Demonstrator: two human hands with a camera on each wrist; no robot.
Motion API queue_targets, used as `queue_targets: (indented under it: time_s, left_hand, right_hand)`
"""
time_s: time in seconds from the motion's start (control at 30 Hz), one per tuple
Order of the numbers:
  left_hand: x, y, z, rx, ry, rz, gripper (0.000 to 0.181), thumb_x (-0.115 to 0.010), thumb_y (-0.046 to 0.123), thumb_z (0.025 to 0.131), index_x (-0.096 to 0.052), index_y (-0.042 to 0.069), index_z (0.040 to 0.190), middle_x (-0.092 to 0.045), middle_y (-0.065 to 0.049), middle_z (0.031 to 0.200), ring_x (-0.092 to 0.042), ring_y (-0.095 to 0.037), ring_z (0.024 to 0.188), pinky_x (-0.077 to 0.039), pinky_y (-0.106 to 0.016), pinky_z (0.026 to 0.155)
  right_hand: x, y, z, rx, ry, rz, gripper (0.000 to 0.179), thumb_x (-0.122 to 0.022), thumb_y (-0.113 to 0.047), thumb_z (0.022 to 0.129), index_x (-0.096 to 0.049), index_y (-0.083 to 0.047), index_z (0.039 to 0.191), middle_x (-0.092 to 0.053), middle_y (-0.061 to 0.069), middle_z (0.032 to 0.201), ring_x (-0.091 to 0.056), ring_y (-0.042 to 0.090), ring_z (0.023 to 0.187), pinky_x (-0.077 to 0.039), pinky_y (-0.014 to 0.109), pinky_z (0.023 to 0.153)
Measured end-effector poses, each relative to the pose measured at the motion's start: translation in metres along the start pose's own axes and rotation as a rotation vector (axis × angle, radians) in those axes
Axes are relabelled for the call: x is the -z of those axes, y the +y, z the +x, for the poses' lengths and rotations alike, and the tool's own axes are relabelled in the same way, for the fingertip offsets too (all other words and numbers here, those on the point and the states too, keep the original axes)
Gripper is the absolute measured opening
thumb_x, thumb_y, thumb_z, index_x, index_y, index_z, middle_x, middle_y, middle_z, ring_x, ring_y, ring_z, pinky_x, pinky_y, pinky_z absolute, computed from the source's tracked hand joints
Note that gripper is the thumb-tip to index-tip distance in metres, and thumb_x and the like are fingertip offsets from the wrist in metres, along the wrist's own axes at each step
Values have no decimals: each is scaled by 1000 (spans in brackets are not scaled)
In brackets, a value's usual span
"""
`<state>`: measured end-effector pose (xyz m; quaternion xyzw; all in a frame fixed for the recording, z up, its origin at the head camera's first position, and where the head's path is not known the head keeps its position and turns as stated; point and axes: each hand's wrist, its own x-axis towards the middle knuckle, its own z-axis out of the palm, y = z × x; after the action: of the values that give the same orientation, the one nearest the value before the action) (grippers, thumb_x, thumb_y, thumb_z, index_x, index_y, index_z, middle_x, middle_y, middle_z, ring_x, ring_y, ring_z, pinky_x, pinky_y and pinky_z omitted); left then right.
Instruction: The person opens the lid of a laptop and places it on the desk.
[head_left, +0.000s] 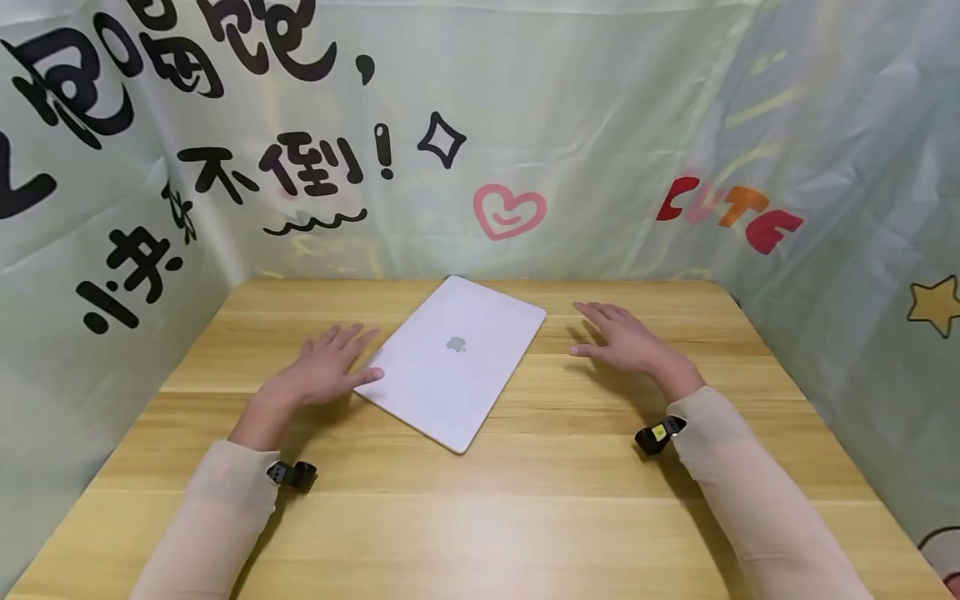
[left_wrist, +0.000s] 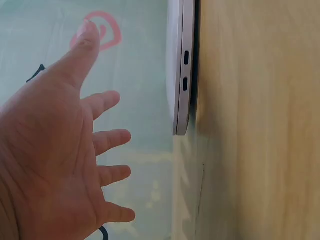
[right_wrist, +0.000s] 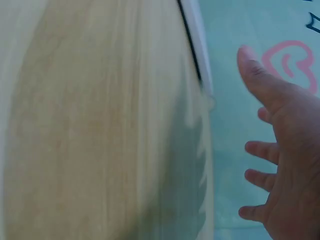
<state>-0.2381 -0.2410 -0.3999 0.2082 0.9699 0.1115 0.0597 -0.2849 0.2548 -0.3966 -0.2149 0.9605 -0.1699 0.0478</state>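
A closed silver laptop (head_left: 450, 375) with an apple logo lies askew on the wooden table, one corner toward the person. My left hand (head_left: 326, 367) hovers at its left corner with fingers spread, the thumb overlapping that corner in the head view. In the left wrist view, two ports show on the side of the laptop (left_wrist: 184, 75), and the left palm (left_wrist: 55, 140) faces it with nothing held. To the right of the laptop, my right hand (head_left: 626, 340) is held over the table with fingers extended. The right wrist view shows that hand (right_wrist: 295, 160) apart from the laptop's edge (right_wrist: 197, 40).
The wooden table (head_left: 495, 533) runs up to a pale fabric backdrop (head_left: 600, 100) with black lettering, a pink heart and colored letters. Fabric also hangs along the left and right sides. A small black device is strapped at each wrist.
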Motion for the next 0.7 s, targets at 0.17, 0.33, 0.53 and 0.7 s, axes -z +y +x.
queue_targets:
  time_s: [0.17, 0.33, 0.53, 0.7]
  left_hand:
    - [-1, 11, -4, -40, 9, -19, 84, -40, 68, 94, -21, 18, 158, -18, -20, 160, -10, -51, 142, -11, -77, 103]
    - [-1, 24, -6, -89, 15, -2, 83, -41, 70, 92, -22, 22, 157, -22, -18, 159, -14, -50, 142, -14, -73, 106]
    - [-4, 40, -4, -161, 16, 18, 81, -45, 68, 92, -25, 24, 157, -25, -17, 158, -19, -50, 141, -17, -72, 106]
    - [-9, 54, -3, -195, -27, 29, 82, -41, 71, 91, -25, 24, 157, -24, -14, 159, -18, -48, 142, -17, -72, 106]
  right_hand:
    - [-2, -3, 13, 43, -9, -23, 87, -62, -56, 90, -23, -16, 157, -25, 21, 156, -19, 47, 141, -19, 66, 110]
    - [-3, -10, 26, 64, -36, -32, 88, -57, -62, 90, -22, -17, 157, -22, 20, 158, -17, 46, 142, -17, 65, 110]
    - [-7, -16, 44, 100, -63, -37, 85, -57, -59, 92, -23, -15, 157, -23, 19, 158, -17, 44, 143, -19, 62, 112]
    - [-14, -19, 58, 121, -70, -51, 85, -55, -61, 92, -25, -15, 156, -25, 19, 157, -19, 43, 142, -20, 60, 112]
